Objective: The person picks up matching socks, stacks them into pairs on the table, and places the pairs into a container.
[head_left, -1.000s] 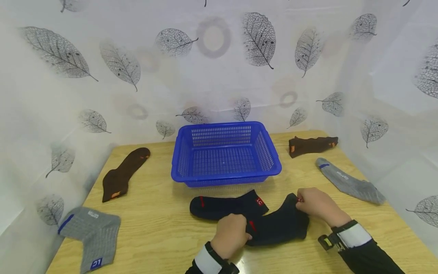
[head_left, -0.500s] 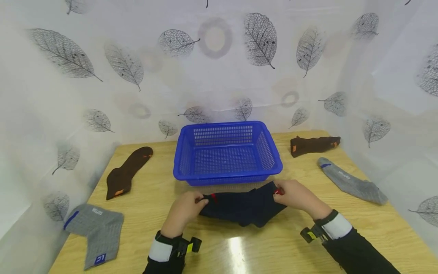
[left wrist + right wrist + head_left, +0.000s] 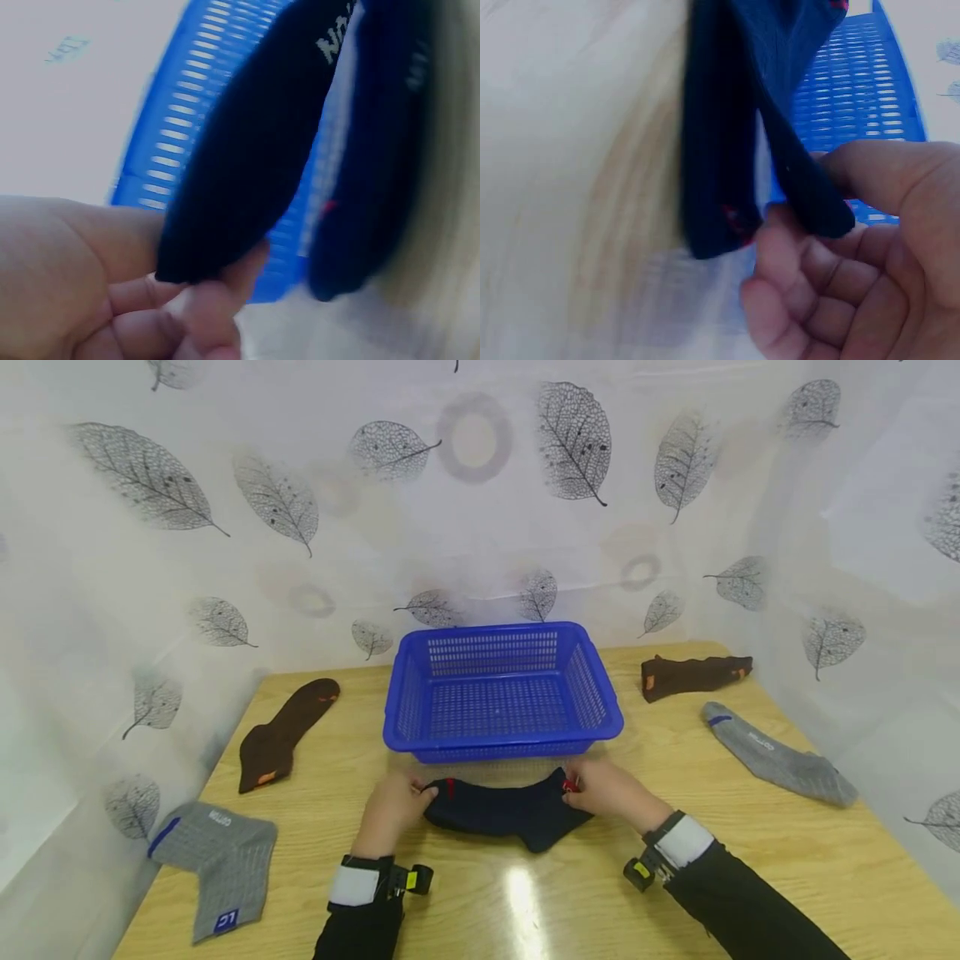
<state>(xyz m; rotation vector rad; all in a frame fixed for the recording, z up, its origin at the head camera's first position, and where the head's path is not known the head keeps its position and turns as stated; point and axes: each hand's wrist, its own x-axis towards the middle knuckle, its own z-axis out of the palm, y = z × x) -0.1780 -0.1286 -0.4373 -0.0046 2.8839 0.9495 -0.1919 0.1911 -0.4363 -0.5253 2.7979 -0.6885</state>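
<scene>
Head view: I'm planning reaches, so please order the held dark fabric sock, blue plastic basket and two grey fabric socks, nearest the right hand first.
From the right hand:
1. Dark fabric sock: held.
2. Blue plastic basket: ahead, leftward.
3. Right-side grey fabric sock: table's right.
4. Left-side grey fabric sock: table's left.

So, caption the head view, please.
Left hand and right hand hold a dark sock by its ends near a blue basket.

There are 6 socks (image 3: 502, 811), 1 basket (image 3: 504, 747) and 2 hands (image 3: 393, 810).
</scene>
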